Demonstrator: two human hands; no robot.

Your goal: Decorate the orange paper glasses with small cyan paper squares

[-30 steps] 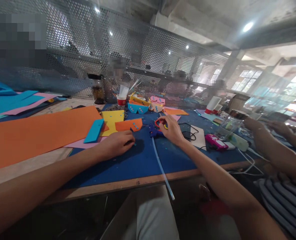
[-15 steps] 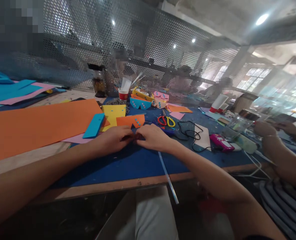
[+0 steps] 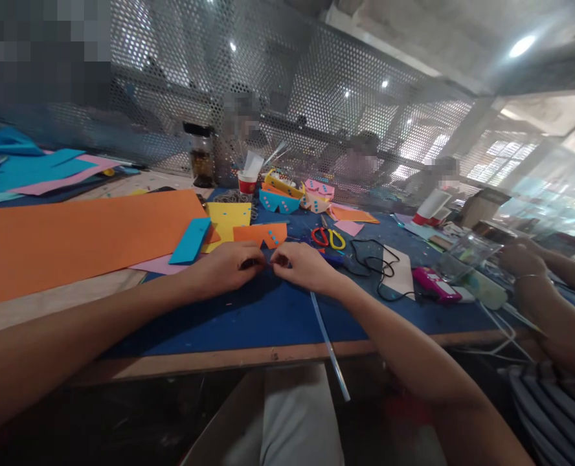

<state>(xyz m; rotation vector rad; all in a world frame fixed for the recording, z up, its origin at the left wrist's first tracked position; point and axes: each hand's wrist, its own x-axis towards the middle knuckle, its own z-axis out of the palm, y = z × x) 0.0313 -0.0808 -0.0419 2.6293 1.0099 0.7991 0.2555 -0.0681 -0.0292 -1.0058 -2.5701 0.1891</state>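
My left hand (image 3: pixel 229 265) and my right hand (image 3: pixel 307 266) face each other low over the blue mat (image 3: pixel 268 323), fingertips curled in and a small gap between them. Both are pinched; whatever they hold, if anything, is too small to make out. Just beyond them lies an orange paper mask (image 3: pixel 274 235) with blue dots. A clear rod (image 3: pixel 330 349), like a glue stick, sticks out from beneath my right wrist past the table edge. Behind that hand, part of a blue tool (image 3: pixel 333 259) shows. Scissors (image 3: pixel 329 238) with red and yellow handles lie farther back.
Orange sheet (image 3: pixel 93 239), blue strip (image 3: pixel 190 241) and yellow sheet (image 3: pixel 228 220) lie left. Finished-looking masks (image 3: pixel 280 200), a paper cup (image 3: pixel 247 182) and a dark jar (image 3: pixel 201 158) stand behind. Rightward are a black cord (image 3: pixel 372 259), a pink device (image 3: pixel 436 285) and another person's arm (image 3: pixel 530 272).
My fingertips have drawn slightly apart from each other. The whole scene has shifted a little rightward in view. The masks and scissors stay put on the table.
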